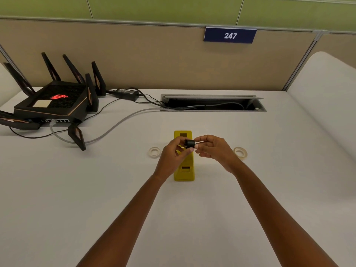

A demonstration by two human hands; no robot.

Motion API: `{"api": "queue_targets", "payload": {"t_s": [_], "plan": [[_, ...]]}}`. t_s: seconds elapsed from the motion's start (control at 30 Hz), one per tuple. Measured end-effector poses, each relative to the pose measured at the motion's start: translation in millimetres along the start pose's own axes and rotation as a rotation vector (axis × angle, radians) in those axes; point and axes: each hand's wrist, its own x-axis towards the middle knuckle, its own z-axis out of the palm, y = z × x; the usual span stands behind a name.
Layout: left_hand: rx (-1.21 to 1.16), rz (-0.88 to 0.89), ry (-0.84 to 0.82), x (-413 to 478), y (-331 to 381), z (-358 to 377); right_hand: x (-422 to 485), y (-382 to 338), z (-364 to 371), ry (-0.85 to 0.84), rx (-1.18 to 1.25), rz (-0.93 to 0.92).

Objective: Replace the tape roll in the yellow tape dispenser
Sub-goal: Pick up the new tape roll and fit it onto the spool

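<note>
The yellow tape dispenser point(184, 171) stands on the white desk point(173, 209), its long side pointing away from me. Above its middle I hold a small black spool core point(190, 143). My left hand point(173, 156) grips the core between thumb and fingers. My right hand point(213, 150) pinches its right end with the fingertips. No tape is on the core. One clear tape roll point(154, 151) lies flat on the desk left of the dispenser. A second tape roll point(240, 152) lies to the right, just beyond my right wrist.
A black router point(54, 102) with several antennas sits at the back left, with a grey cable point(115, 128) and a power adapter point(126, 92) trailing to an open cable hatch point(212, 105). A beige partition with a "247" sign point(230, 35) closes the back.
</note>
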Motion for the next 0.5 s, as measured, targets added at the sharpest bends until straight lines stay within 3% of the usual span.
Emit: {"api": "queue_targets", "payload": {"t_s": [0.07,0.23,0.5], "plan": [[0.004,-0.012,0.026,0,0,2,-2,6,-10,0.087,-0.056,-0.002],[0.001,-0.043,0.071,1,-1,5,-3,38,-47,0.432,-0.654,-0.067],[0.014,-0.056,0.064,0,-1,7,-5,63,-75,0.396,-0.994,0.048]]}}
